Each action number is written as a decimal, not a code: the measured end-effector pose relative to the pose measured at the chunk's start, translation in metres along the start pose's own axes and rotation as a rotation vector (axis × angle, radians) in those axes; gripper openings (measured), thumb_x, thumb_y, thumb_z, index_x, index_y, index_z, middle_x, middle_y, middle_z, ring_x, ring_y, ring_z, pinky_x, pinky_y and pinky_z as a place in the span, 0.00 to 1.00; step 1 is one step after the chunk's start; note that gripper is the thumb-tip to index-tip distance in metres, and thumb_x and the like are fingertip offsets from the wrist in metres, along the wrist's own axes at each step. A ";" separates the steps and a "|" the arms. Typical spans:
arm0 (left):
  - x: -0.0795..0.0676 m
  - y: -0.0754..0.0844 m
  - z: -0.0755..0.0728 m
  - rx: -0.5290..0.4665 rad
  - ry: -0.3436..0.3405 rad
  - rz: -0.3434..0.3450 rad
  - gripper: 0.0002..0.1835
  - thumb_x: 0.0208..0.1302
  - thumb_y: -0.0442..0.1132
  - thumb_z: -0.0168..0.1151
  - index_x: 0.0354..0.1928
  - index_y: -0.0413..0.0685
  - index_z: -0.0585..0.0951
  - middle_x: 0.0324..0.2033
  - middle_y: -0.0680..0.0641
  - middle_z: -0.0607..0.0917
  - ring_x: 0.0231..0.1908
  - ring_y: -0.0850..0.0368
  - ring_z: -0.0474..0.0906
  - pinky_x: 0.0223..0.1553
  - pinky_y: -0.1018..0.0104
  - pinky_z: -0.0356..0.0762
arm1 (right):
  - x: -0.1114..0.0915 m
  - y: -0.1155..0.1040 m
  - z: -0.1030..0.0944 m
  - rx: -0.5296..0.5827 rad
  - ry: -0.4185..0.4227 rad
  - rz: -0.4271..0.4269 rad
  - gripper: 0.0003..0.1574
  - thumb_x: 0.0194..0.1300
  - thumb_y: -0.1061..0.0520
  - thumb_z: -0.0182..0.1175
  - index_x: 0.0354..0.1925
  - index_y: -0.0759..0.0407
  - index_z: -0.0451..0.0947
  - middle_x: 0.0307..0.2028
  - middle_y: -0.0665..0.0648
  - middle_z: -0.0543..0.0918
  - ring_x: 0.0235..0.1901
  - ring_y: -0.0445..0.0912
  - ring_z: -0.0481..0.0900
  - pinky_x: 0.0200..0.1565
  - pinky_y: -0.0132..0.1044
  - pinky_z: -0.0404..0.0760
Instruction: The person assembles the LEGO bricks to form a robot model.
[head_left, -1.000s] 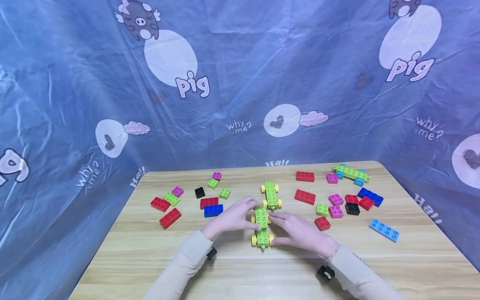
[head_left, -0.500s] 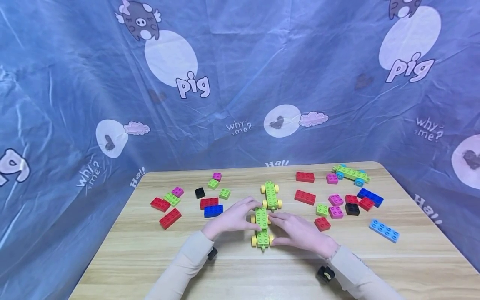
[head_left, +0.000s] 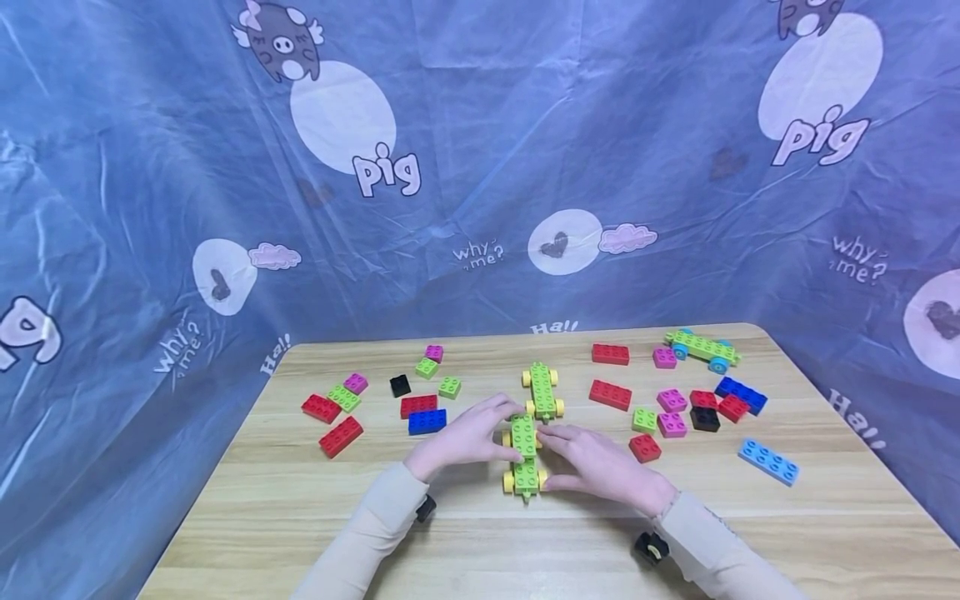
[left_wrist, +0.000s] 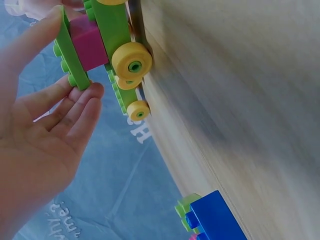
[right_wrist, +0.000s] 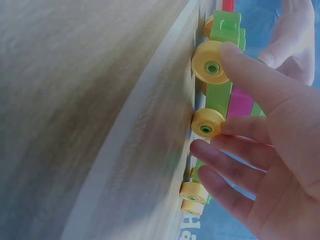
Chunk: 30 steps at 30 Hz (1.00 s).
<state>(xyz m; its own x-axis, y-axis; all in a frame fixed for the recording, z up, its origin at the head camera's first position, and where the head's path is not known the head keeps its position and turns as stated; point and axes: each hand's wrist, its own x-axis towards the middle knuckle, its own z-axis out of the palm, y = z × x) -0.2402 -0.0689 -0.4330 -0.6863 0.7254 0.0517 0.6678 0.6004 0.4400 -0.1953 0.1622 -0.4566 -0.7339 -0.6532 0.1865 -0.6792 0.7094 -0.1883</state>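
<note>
In front of me on the table stands a green toy car base (head_left: pixel 525 482) with yellow wheels. A magenta brick (left_wrist: pixel 89 44) sits on it, topped by a studded green brick (head_left: pixel 522 432). My left hand (head_left: pixel 467 432) grips this green brick, thumb at its near end and fingertips at its far end. Along the right side, my right hand (head_left: pixel 606 472) holds the base by its wheels: the thumb at the near wheel (right_wrist: pixel 210 63), a finger at the farther wheel (right_wrist: pixel 207 123). Just beyond stands a second green car base (head_left: pixel 542 388) with yellow wheels.
Left of the hands lie several loose bricks, among them a blue brick (head_left: pixel 427 421) and a red brick (head_left: pixel 341 437). More are spread to the right, including a light blue brick (head_left: pixel 768 461). A green base with blue wheels (head_left: pixel 702 347) stands at the back right.
</note>
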 end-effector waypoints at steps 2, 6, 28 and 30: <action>0.001 0.000 0.000 0.001 0.003 0.005 0.36 0.52 0.53 0.68 0.61 0.46 0.70 0.54 0.51 0.75 0.56 0.58 0.74 0.62 0.65 0.71 | 0.000 0.000 0.000 -0.003 0.003 0.001 0.47 0.52 0.33 0.62 0.61 0.61 0.70 0.61 0.61 0.74 0.59 0.54 0.74 0.59 0.47 0.75; 0.001 -0.002 0.001 -0.014 0.011 0.016 0.36 0.52 0.53 0.68 0.61 0.46 0.70 0.54 0.52 0.75 0.56 0.58 0.74 0.62 0.64 0.71 | -0.001 0.000 0.000 -0.005 0.013 -0.003 0.46 0.52 0.33 0.62 0.60 0.61 0.71 0.61 0.61 0.74 0.59 0.54 0.75 0.59 0.47 0.76; -0.008 -0.009 0.002 -0.099 0.052 -0.052 0.35 0.51 0.58 0.67 0.60 0.52 0.72 0.54 0.52 0.78 0.56 0.57 0.74 0.59 0.61 0.74 | 0.000 -0.004 -0.003 -0.013 0.007 0.004 0.46 0.52 0.33 0.62 0.60 0.60 0.71 0.61 0.60 0.74 0.59 0.54 0.75 0.59 0.47 0.76; -0.008 -0.009 0.003 -0.099 0.051 -0.050 0.35 0.51 0.58 0.67 0.60 0.52 0.72 0.53 0.53 0.78 0.55 0.57 0.75 0.58 0.61 0.74 | -0.001 -0.004 -0.003 -0.014 0.003 0.006 0.46 0.52 0.33 0.62 0.60 0.60 0.71 0.61 0.60 0.74 0.59 0.54 0.75 0.59 0.46 0.76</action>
<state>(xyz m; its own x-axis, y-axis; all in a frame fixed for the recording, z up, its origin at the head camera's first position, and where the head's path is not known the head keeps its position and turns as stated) -0.2394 -0.0792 -0.4396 -0.7338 0.6756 0.0720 0.6022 0.5978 0.5291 -0.1922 0.1606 -0.4531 -0.7380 -0.6481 0.1880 -0.6745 0.7170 -0.1758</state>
